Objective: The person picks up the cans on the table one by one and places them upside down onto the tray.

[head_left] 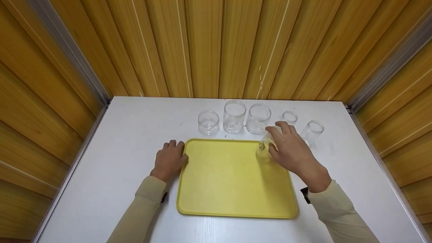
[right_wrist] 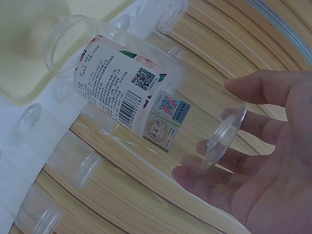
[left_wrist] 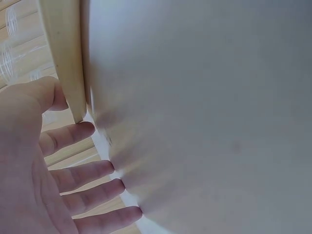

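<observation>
My right hand (head_left: pixel 292 148) curls its fingers round the upper end of a clear jar (head_left: pixel 265 150) over the tray's far right corner. In the right wrist view, this labelled jar (right_wrist: pixel 122 83) carries printed text, a barcode and stickers, with the fingers (right_wrist: pixel 243 161) around its near end. At the left side of the yellow tray (head_left: pixel 233 179), my left hand (head_left: pixel 168 160) holds the edge. The left wrist view has its thumb over the tray rim (left_wrist: pixel 68 58) and the index fingertip against the outer side, while the other fingers reach down to the table.
Behind the tray stand a short wide jar (head_left: pixel 208 123), a taller jar (head_left: pixel 234 116) and another wide jar (head_left: pixel 259 118). Farther right are a small jar (head_left: pixel 290 116) and a narrow jar (head_left: pixel 313 131). Wood-patterned walls (head_left: pixel 202 50) enclose the white table (head_left: pixel 135 118).
</observation>
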The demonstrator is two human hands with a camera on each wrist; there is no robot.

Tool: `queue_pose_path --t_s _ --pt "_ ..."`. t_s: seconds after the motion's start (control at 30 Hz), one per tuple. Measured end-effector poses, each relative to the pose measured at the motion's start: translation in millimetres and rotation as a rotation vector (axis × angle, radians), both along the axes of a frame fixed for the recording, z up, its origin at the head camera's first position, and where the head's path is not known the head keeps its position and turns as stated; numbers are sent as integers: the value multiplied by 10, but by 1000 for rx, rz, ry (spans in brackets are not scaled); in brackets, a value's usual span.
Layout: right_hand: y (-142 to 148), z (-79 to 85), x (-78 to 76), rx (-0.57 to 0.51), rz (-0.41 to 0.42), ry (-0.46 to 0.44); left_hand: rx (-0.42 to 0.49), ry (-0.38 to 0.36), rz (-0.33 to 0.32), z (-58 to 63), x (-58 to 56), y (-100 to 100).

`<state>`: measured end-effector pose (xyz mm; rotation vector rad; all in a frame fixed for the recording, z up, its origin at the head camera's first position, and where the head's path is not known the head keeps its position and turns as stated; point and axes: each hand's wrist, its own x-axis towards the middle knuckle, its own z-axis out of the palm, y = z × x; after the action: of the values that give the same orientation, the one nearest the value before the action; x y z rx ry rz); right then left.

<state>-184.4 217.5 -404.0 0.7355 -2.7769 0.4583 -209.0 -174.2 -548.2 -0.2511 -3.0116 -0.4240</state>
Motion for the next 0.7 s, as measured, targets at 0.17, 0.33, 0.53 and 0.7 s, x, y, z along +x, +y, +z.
queue_pose_path --t_s 0.17,0.33,0.53,0.7 --pt "24 -21 16 0 -3 -11 -8 -12 7 -21 4 13" --pt "53 -32 38 -3 -17 -20 3 -4 -6 -37 -5 39" --pt "66 -27 39 2 -9 -18 16 22 -9 -46 -10 28" --pt "55 -17 15 17 -14 -22 13 24 -5 -23 -28 -7"
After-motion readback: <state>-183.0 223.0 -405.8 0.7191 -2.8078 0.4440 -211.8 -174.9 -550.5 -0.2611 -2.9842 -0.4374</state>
